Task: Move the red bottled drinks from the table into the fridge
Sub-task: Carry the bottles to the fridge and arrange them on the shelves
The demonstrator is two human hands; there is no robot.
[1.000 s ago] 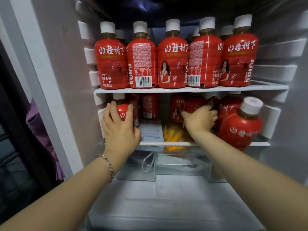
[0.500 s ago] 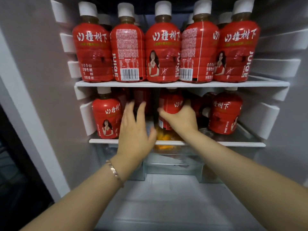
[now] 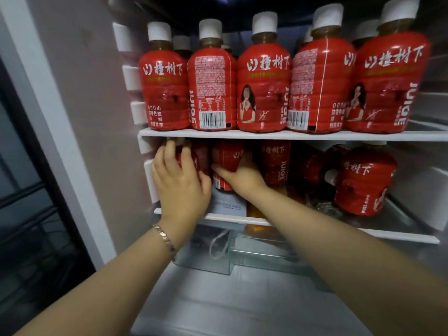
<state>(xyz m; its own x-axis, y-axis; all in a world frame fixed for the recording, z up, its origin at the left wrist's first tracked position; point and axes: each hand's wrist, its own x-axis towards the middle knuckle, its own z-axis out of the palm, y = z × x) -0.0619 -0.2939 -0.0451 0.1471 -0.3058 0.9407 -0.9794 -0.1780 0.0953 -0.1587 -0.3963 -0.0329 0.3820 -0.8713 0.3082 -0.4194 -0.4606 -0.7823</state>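
I look into the open fridge. Several red bottled drinks with white caps stand in rows on the upper shelf (image 3: 266,136). More red bottles stand on the lower shelf (image 3: 232,218). My left hand (image 3: 180,183) is wrapped around a red bottle (image 3: 184,161) at the far left of the lower shelf. My right hand (image 3: 242,175) grips a second red bottle (image 3: 226,157) just to the right of it. Another bottle (image 3: 363,180) stands at the right of that shelf, with one lying on its side behind it.
A white paper (image 3: 228,204) and an orange item (image 3: 254,212) lie on the lower shelf under the bottles. A clear drawer (image 3: 206,251) sits below. The fridge's left wall (image 3: 92,117) carries shelf rails. A dark area lies left of the fridge frame.
Both hands have shifted left along the lower shelf. My left hand has closed on the far-left bottle, and my right hand has carried its bottle left beside it.
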